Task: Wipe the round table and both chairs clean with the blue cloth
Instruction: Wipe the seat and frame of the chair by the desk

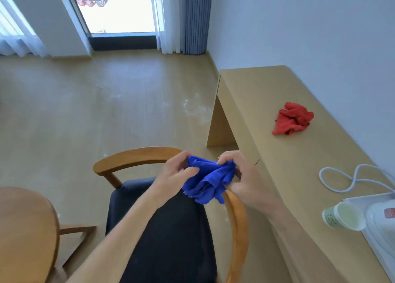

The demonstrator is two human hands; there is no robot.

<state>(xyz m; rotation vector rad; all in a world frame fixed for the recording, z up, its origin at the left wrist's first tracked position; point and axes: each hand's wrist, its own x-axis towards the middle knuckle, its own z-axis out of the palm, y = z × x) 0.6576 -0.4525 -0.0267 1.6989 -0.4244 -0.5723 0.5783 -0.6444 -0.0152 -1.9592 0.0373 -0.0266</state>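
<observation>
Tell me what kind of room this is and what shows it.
Probably a hotel or rental room. A long wall-mounted desk holds a paper cup and a white kettle on a tray, and a wooden armchair stands beside a round table near a curtained window.

The cloth (210, 180) is bright blue. The chair (136, 157) has an orange-brown wooden frame and a dark navy seat. The round table (25, 225) is the same warm wood. On the pale tan side table (277, 165) at right lies a red rag (294, 119). The far curtain (195, 17) is blue-grey, vertically pleated.
</observation>
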